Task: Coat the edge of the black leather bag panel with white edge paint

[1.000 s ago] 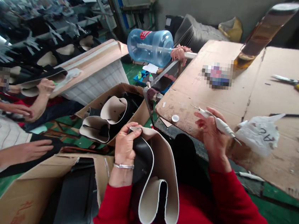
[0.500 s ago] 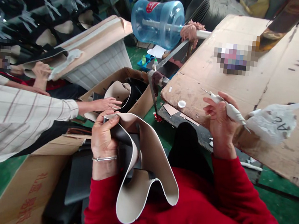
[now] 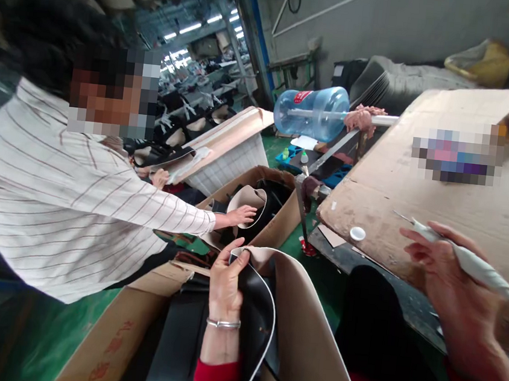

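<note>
Curving in a loose bend at the near centre, the pale-lined black piece [image 3: 309, 317] looks light and springy, a thin sheet that likely flexes easily yet pushes back towards its curve. Its black face is smooth and may slip a little, while the matt pale side should grip better; it seems hardly fragile, though a sharp point could mark it. The far top edge is the sensible hold, and there the left hand [image 3: 227, 281] pinches it between thumb and fingers. To the right, well apart from it, the right hand [image 3: 452, 275] is wrapped around a white-handled tool [image 3: 483, 269], its thin tip pointing left above the table [image 3: 373, 188]. A cardboard box [image 3: 105, 335] stands near left; farther off, a co-worker's hand [image 3: 243, 215] reaches over another box [image 3: 285, 231].
</note>
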A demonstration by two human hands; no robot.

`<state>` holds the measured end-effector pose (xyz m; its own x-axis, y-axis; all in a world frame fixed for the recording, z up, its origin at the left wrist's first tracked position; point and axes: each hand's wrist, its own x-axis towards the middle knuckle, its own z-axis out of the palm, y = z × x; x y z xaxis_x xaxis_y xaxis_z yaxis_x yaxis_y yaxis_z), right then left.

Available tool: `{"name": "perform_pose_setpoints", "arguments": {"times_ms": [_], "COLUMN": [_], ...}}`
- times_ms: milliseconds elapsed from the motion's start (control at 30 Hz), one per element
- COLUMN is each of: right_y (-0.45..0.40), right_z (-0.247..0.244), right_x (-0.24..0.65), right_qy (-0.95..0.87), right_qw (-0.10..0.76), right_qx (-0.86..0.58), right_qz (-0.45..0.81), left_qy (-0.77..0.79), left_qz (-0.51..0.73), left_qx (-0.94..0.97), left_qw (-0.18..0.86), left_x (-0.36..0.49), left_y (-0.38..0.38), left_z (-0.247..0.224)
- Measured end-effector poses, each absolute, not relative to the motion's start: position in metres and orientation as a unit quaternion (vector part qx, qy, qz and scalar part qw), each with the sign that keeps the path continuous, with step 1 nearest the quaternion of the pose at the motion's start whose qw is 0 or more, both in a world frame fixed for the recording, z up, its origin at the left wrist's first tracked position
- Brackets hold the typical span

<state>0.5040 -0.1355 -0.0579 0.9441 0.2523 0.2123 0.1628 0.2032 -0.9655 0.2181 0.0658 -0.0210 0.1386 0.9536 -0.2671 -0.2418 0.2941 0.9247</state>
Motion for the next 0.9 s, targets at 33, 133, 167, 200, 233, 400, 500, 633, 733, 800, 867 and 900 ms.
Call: {"name": "perform_pose_setpoints", "arguments": {"times_ms": [33, 133, 167, 200, 233, 400, 500, 633, 733, 800, 867, 900], "right_y": [-0.136, -0.138, -0.139, -0.139, -0.14, -0.142, -0.144, -0.144, -0.142, -0.142, -0.142, -0.142], "right_z": [-0.058, -0.058, -0.058, -0.058, -0.058, -0.06, -0.061, -0.063, -0.061, -0.058, -0.055, -0.054], "right_x": [0.504, 0.504, 0.504, 0.505, 0.505, 0.506, 0.506, 0.506, 0.506, 0.506, 0.506, 0.506], "right_qy": [-0.173, -0.171, -0.169, -0.168, -0.168, -0.174, -0.174, -0.188, -0.188, -0.181, -0.176, -0.177], "right_qw": [0.764, 0.753, 0.746, 0.738, 0.73, 0.72, 0.716, 0.698, 0.695, 0.691, 0.685, 0.682], "right_qx": [-0.621, -0.634, -0.642, -0.652, -0.661, -0.669, -0.674, -0.688, -0.692, -0.698, -0.704, -0.707], "right_qz": [0.038, 0.043, 0.044, 0.045, 0.047, 0.062, 0.059, 0.055, 0.05, 0.049, 0.054, 0.06], "left_qy": [0.469, 0.463, 0.464, 0.467, 0.473, 0.494, 0.507, 0.522, 0.527, 0.534, 0.534, 0.532], "left_qz": [0.458, 0.454, 0.451, 0.446, 0.441, 0.448, 0.456, 0.455, 0.454, 0.465, 0.485, 0.497], "left_qx": [0.383, 0.393, 0.395, 0.397, 0.398, 0.377, 0.352, 0.34, 0.331, 0.335, 0.351, 0.359], "left_qw": [0.651, 0.652, 0.653, 0.652, 0.651, 0.643, 0.641, 0.637, 0.638, 0.621, 0.597, 0.584], "left_x": [0.218, 0.219, 0.219, 0.219, 0.219, 0.215, 0.21, 0.207, 0.21, 0.215, 0.223, 0.228], "left_y": [0.065, 0.065, 0.065, 0.065, 0.066, 0.072, 0.078, 0.084, 0.089, 0.094, 0.1, 0.103], "left_z": [-0.021, -0.022, -0.023, -0.024, -0.025, -0.031, -0.03, -0.031, -0.034, -0.036, -0.033, -0.03]}}
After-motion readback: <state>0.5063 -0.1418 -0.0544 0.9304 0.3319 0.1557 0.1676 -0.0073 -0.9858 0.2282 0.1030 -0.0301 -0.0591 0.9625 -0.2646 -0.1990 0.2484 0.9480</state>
